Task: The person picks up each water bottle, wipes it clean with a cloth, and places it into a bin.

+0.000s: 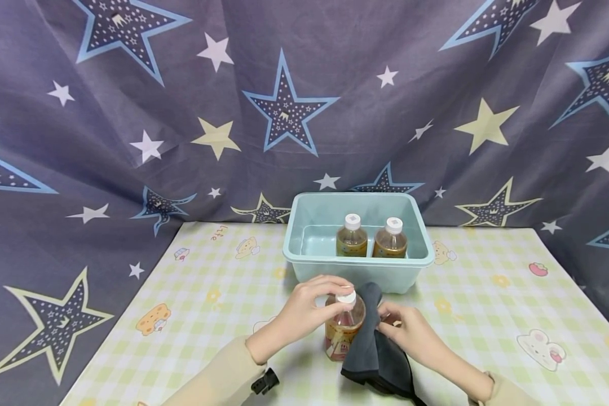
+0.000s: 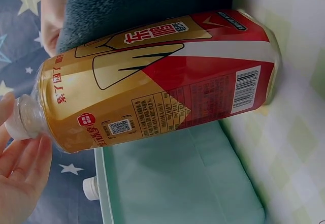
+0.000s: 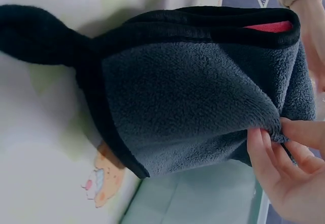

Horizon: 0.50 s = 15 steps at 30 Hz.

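My left hand (image 1: 312, 310) grips the white cap (image 1: 346, 298) of an upright drink bottle (image 1: 340, 341) in front of the bin. The left wrist view shows the bottle's gold and red label (image 2: 157, 82) with a barcode. Against the bottle's right side hangs a dark grey towel (image 1: 371, 347). Thumb and fingers of my right hand (image 1: 411, 332) pinch its upper part. In the right wrist view the towel's fuzzy face (image 3: 188, 92) has black trim and a black loop (image 3: 35, 33); a bit of red shows inside its fold.
A light blue plastic bin (image 1: 309, 272) stands just behind the hands. Inside it are two similar white-capped bottles, one in the middle (image 1: 352, 243) and one to the right (image 1: 389, 243). The checked tablecloth (image 1: 223, 316) meets a starry curtain (image 1: 182, 169) at the back.
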Tool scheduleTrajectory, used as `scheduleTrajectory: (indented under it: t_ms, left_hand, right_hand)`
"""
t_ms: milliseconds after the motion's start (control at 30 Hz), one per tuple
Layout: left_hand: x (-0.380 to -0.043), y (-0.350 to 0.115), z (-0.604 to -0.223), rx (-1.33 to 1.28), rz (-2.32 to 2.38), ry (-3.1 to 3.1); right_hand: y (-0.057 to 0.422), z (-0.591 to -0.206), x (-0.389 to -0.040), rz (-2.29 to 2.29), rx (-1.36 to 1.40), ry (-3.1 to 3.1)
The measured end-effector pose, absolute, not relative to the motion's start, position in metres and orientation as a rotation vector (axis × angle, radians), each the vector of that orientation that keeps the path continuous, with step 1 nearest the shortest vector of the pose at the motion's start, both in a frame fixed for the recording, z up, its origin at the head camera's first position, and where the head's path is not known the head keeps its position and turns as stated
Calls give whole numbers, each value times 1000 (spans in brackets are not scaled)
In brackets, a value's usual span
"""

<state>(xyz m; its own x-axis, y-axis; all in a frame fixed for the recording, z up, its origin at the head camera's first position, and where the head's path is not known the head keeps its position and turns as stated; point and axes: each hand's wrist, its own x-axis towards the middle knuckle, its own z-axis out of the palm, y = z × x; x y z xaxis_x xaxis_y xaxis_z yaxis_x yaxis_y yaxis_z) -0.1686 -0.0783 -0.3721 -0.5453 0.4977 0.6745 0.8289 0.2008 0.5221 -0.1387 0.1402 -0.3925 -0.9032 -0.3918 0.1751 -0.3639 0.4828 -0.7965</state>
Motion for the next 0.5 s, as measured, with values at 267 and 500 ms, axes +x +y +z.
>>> scheduleTrajectory:
  t_ms: [267, 500]
  left_hand:
    - [-168, -79, -372, -1240, -1274, -2118]
    - [-169, -79, -373, -1239, -1264, -2116]
  right_hand:
    - [138, -385, -139, -1454, -650, 2724]
    - [137, -383, -140, -1454, -625, 2725]
